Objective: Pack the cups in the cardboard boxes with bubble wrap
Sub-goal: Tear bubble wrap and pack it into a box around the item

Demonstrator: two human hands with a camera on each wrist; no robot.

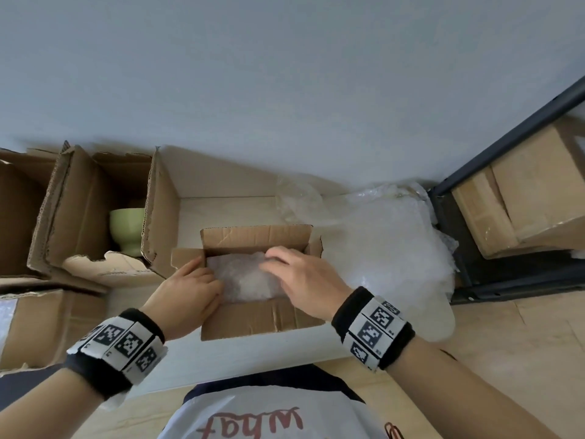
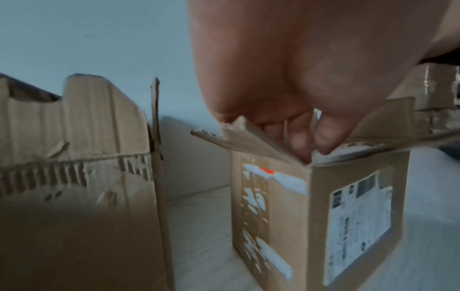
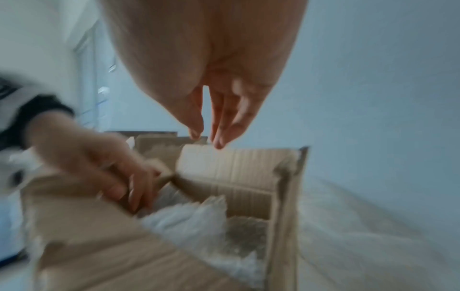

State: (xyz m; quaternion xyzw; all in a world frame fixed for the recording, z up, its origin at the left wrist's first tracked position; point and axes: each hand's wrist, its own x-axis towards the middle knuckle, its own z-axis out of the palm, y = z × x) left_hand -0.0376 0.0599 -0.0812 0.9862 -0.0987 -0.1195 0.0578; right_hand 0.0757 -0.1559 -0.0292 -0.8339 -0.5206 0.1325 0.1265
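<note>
A small open cardboard box stands in front of me, with a bubble wrap bundle inside it; no cup shows through the wrap. My left hand grips the box's left flap, its fingers reaching down inside the corner. My right hand hovers just over the bundle with straight fingers and holds nothing. Below them lies the bundle. A green cup stands in a larger open box at the left.
Loose bubble wrap sheets lie heaped to the right of the small box. A dark metal shelf holding cardboard boxes stands at the far right. More open cartons crowd the left side.
</note>
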